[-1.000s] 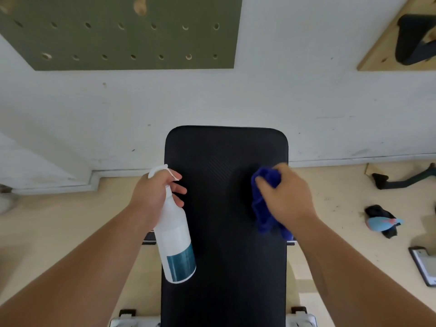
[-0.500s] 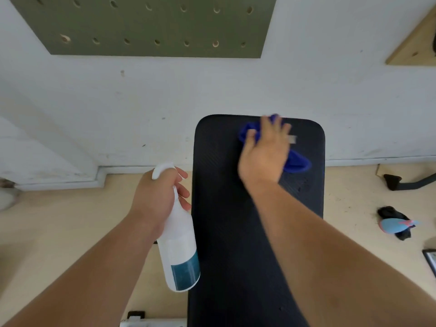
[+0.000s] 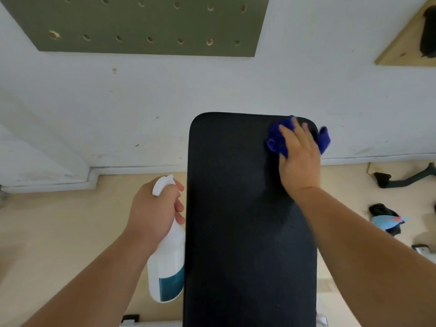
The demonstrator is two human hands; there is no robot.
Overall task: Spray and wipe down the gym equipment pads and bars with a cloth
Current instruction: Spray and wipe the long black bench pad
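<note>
A long black bench pad (image 3: pixel 236 208) runs away from me toward a white wall. My right hand (image 3: pixel 298 159) presses flat on a blue cloth (image 3: pixel 277 138) at the pad's far right corner; part of the cloth hangs over the right edge. My left hand (image 3: pixel 153 211) grips a white spray bottle (image 3: pixel 166 270) with a teal label, held just left of the pad, nozzle pointing away from me.
A green pegboard (image 3: pixel 141 22) and a wooden panel (image 3: pixel 405 38) hang on the white wall. On the beige floor to the right lie a black-and-teal handle (image 3: pixel 405 179), a small black and light-blue object (image 3: pixel 387 219) and a grey item at the frame edge.
My right hand carried the cloth from the pad's right side up to the far end, then across to the far right corner. The left hand kept the bottle beside the pad.
</note>
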